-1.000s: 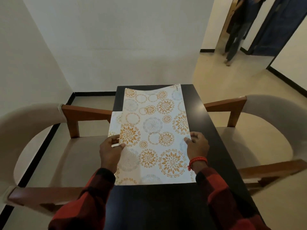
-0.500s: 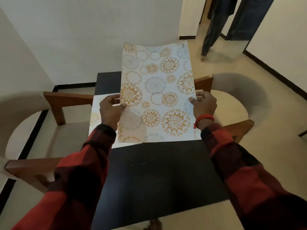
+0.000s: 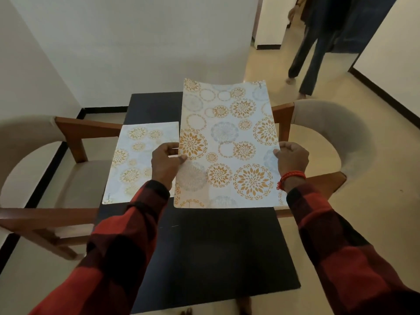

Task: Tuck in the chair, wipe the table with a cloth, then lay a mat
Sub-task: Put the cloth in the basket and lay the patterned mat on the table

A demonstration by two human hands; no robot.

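So you've peeled the top mat (image 3: 229,142) up off the stack since a second ago, left hand (image 3: 164,163) and right hand (image 3: 292,159) each pinching a long edge with curled fingers, and it's now held up over the right half of the table (image 3: 204,246) while the second mat (image 3: 138,160) sits flat on the left half, so I'd say you're mid-lay with one placed. Can't tell whether the raised one touches the tabletop at its near edge, and it hides most of the right chair (image 3: 329,133).
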